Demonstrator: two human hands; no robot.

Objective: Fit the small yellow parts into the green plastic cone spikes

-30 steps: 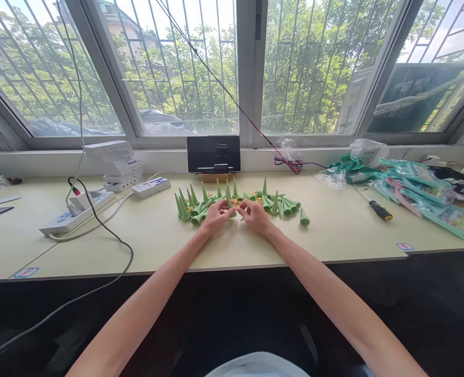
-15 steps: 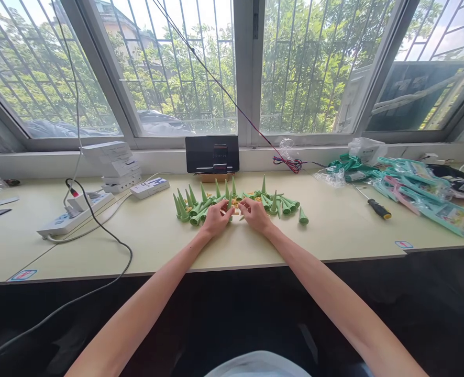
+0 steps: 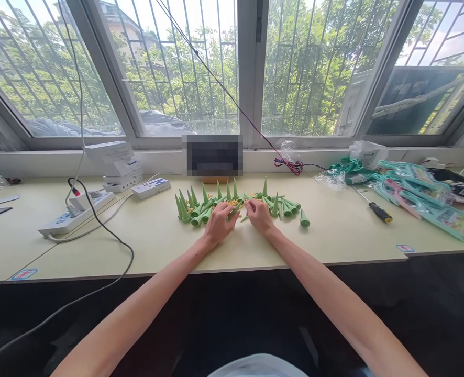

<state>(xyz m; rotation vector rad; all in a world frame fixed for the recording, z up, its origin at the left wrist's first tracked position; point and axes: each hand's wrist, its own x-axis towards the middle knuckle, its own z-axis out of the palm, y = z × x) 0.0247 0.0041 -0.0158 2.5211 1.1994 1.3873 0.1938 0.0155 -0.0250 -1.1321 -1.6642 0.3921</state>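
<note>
My left hand [image 3: 218, 224] is closed around a small green cone [image 3: 235, 209], which tilts with its tip up to the right. Just to the right, the fingers of my right hand [image 3: 258, 215] are pinched together close to the cone's tip. What they hold, if anything, is too small to make out. Small yellow pieces [image 3: 232, 202] lie scattered behind and between my hands. Around them are many more green cones, some upright like the tall cone [image 3: 265, 187] at the back, others on their sides. One cone [image 3: 304, 219] stands apart at the right.
A screwdriver [image 3: 379, 211] and bagged teal packs [image 3: 432, 201] lie at the right. On the left are a power strip [image 3: 78, 213], stacked white boxes [image 3: 114, 162] and a black cable [image 3: 114, 235] hanging over the table edge. A blurred-out dark screen [image 3: 214, 155] stands by the window.
The green cone in my left hand has gone from upright to tilted right. My left hand has turned with it, and my right fingers have drawn together near its tip.
</note>
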